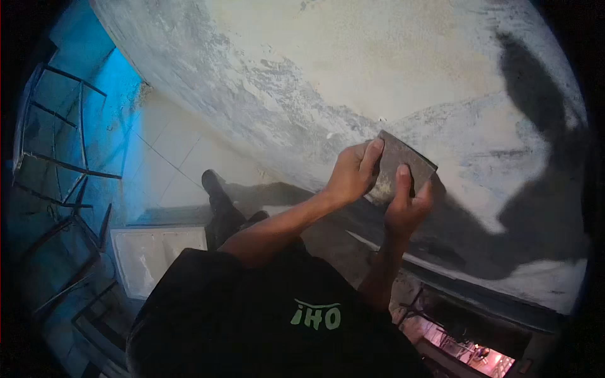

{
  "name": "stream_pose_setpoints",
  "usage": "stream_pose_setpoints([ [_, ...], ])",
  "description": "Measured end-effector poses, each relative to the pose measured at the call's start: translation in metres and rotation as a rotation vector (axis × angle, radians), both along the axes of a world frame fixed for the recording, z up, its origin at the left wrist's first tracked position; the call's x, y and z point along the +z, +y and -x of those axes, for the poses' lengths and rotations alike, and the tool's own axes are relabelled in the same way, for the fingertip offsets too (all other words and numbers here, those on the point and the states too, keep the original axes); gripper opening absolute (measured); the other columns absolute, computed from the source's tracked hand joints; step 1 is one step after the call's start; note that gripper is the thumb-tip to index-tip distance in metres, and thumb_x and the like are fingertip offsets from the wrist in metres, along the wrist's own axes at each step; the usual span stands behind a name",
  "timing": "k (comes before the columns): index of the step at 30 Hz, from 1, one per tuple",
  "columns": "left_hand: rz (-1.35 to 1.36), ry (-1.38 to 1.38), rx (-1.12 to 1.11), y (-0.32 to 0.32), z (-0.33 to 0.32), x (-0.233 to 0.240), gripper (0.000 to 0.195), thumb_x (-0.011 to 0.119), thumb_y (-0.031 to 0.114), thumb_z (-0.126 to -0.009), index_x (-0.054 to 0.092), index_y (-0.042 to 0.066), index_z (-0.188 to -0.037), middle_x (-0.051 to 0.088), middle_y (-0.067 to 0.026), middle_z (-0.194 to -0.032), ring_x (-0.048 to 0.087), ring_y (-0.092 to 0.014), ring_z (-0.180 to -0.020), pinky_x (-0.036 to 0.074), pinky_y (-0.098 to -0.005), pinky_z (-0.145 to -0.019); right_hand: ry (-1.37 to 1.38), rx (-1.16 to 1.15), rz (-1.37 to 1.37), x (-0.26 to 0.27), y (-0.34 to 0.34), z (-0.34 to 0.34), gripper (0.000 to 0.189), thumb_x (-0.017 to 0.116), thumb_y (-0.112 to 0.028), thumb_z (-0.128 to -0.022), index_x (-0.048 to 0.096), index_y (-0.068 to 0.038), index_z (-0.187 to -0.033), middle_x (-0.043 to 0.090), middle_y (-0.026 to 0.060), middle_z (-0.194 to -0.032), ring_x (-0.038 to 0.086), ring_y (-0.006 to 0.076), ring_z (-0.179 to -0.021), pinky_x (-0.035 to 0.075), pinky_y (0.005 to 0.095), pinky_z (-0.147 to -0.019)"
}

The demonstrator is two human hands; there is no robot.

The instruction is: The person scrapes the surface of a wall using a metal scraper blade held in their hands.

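Both hands grip one thin, square, grey-brown plate (pixel 394 163), perhaps a putty spreader or a sanding sheet; its exact kind is unclear. My left hand (pixel 352 172) pinches its left side, with the thumb laid along the near face. Lower down on the right, my right hand (pixel 409 203) clasps the bottom edge, thumb pressed on the face. Behind the plate stands a white wall (pixel 401 61) with rough grey plaster patches. Whether the plate touches the wall cannot be told. A small white chip or spot shows on the wall just above the plate's upper corner.
Welded metal frames (pixel 82 132) stand at the left in blue light. A white panel or box (pixel 158 260) rests by my left side, near a dark shoe (pixel 212 184) on the tiled floor (pixel 165 146). At lower right, an opening (pixel 472 352) shows pink light below a dark ledge.
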State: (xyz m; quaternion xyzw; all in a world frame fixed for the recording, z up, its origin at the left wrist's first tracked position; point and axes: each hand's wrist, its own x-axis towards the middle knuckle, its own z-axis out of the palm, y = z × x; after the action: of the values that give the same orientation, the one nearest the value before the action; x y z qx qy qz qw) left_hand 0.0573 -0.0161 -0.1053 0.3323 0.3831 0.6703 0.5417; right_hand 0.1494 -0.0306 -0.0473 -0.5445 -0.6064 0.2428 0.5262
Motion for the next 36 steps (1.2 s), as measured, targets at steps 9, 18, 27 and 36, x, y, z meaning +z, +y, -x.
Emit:
stream_pose_setpoints([
  [9, 0.055, -0.102, -0.050, -0.005, 0.002, 0.008, 0.040, 0.039, 0.032, -0.097, 0.047, 0.008, -0.065, 0.041, 0.0051, -0.053, 0.036, -0.002, -0.044, 0.028, -0.0210, -0.039, -0.093, 0.048, -0.081, 0.004, 0.000, 0.002, 0.016, 0.055, -0.008, -0.087, 0.057, 0.006, -0.096, 0.062, 0.0081, -0.086, 0.056, 0.0117, -0.074, 0.046, 0.0264, -0.066],
  [18, 0.088, 0.001, -0.114, -0.001, 0.009, 0.010, 0.040, 0.037, 0.034, -0.097, 0.045, 0.010, -0.066, 0.040, 0.0057, -0.053, 0.036, -0.002, -0.044, 0.027, -0.0196, -0.039, 0.009, 0.039, -0.062, 0.003, -0.001, 0.010, 0.015, 0.054, -0.007, -0.087, 0.057, 0.005, -0.096, 0.062, 0.0084, -0.086, 0.057, 0.0121, -0.077, 0.046, 0.0267, -0.068],
  [27, -0.035, 0.120, -0.020, -0.004, 0.009, 0.007, 0.040, 0.037, 0.037, -0.097, 0.045, 0.009, -0.068, 0.038, 0.0052, -0.052, 0.035, -0.002, -0.047, 0.029, -0.0219, -0.041, -0.029, -0.034, -0.001, 0.011, -0.004, 0.011, 0.015, 0.055, -0.007, -0.087, 0.057, 0.006, -0.094, 0.062, 0.0090, -0.087, 0.055, 0.0115, -0.077, 0.046, 0.0268, -0.068],
  [36, 0.015, -0.002, -0.125, -0.002, 0.007, 0.007, 0.040, 0.037, 0.033, -0.097, 0.046, 0.008, -0.067, 0.040, 0.0052, -0.054, 0.035, -0.002, -0.046, 0.028, -0.0219, -0.040, -0.039, -0.080, -0.032, 0.004, -0.002, 0.007, 0.016, 0.057, -0.008, -0.086, 0.058, 0.007, -0.093, 0.063, 0.0089, -0.086, 0.056, 0.0129, -0.076, 0.045, 0.0274, -0.068],
])
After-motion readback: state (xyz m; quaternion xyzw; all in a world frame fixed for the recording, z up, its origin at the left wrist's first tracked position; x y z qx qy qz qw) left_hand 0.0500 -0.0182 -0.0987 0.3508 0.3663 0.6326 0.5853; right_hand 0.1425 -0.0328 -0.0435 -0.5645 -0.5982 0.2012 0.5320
